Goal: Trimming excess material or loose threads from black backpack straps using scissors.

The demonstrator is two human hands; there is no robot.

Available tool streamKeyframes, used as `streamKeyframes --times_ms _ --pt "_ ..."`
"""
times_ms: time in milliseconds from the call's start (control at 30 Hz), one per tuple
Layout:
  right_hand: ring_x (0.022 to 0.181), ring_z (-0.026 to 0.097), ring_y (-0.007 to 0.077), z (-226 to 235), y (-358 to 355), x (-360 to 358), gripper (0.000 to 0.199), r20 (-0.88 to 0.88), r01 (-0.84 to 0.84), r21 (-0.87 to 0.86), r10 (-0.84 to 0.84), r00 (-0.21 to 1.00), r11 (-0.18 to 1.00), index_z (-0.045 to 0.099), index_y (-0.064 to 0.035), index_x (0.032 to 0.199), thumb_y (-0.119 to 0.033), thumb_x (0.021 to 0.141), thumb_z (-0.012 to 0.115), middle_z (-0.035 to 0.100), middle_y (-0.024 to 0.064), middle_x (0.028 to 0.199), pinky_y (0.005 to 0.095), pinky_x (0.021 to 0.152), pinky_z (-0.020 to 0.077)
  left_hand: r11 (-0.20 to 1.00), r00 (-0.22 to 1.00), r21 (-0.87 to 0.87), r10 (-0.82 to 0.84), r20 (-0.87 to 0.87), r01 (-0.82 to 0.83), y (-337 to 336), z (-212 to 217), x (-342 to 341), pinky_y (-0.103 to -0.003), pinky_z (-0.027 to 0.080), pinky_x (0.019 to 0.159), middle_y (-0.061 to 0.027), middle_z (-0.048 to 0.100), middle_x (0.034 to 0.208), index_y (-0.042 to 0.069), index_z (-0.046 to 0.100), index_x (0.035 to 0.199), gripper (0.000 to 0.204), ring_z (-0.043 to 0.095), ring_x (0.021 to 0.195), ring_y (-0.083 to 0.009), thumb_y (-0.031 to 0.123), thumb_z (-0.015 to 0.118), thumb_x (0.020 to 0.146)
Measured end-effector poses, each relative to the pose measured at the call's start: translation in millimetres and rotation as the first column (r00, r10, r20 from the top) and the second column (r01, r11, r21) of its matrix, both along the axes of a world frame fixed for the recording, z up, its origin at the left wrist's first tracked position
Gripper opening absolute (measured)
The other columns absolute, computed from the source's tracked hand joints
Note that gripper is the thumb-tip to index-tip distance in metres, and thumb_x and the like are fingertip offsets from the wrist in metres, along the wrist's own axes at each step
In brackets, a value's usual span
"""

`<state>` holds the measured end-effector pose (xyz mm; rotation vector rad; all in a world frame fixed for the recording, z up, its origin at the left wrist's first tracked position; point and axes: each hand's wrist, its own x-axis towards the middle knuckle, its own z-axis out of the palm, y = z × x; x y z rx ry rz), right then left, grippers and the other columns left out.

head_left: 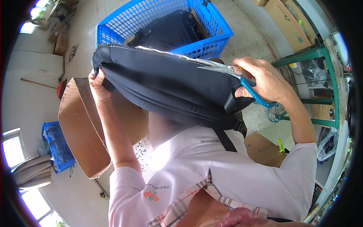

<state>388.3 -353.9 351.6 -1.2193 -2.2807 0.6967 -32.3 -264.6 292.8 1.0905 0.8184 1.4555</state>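
A black fabric bag (162, 83) is stretched out between my hands, in front of my body. It looks like a backpack; a ribbed band runs along its side, and a pale raw edge lines its far rim. My left hand (99, 86) is closed on the bag's left end, with the thumb on the near side. In my right hand (264, 77) are scissors (257, 96) with blue handles. Their blades point left and lie along the far rim near the bag's right end. A black strap with a buckle (238, 125) hangs at the lower right of the bag.
Beyond the bag stands a blue plastic crate (215, 47) holding black fabric pieces (170, 32). An open cardboard box (85, 125) is below my left forearm, with another blue crate (58, 147) farther left. A green metal rack (321, 102) stands at the right, flat cardboard (262, 147) on the floor.
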Motion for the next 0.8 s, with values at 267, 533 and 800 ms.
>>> streamKeyframes --times_ms 267,533,800 --pt "0.05 0.049 0.0167 -13.1 0.6 0.6 0.053 0.045 -0.046 0.127 0.041 0.998 0.991 0.052 -0.0008 0.093 -0.042 0.065 0.07 0.053 0.0044 0.071 0.0292 0.048 0.0409 1.0 1.0 -0.005 0.02 -0.002 -0.02 -1.8 -6.8 -2.5 -0.028 0.048 0.071 -0.0068 0.063 0.088 -0.001 0.06 0.098 0.027 0.06 0.076 -0.0162 0.012 0.066 0.075" --pt "0.052 0.056 0.0221 2.3 6.5 -17.5 0.041 0.012 -0.029 0.169 0.028 1.0 0.985 0.05 -0.0047 0.079 -0.034 0.064 0.073 0.056 0.0066 0.063 0.0315 0.05 0.0446 0.997 0.998 -0.019 0.069 -0.011 -0.069 -3.3 -5.5 5.1 -0.026 0.045 0.07 -0.0037 0.063 0.085 0.002 0.063 0.093 0.026 0.058 0.074 -0.0126 0.014 0.07 0.071" --pt "0.051 0.053 0.0211 3.6 3.6 -17.4 0.044 0.009 -0.01 0.083 0.01 1.0 0.997 0.051 -0.0044 0.082 -0.037 0.063 0.073 0.056 0.0063 0.067 0.0315 0.05 0.0434 0.999 0.999 -0.011 0.052 -0.002 -0.052 -3.4 -9.3 6.9 -0.029 0.05 0.069 -0.0076 0.063 0.086 0.0 0.06 0.094 0.025 0.061 0.073 -0.0168 0.013 0.067 0.074"
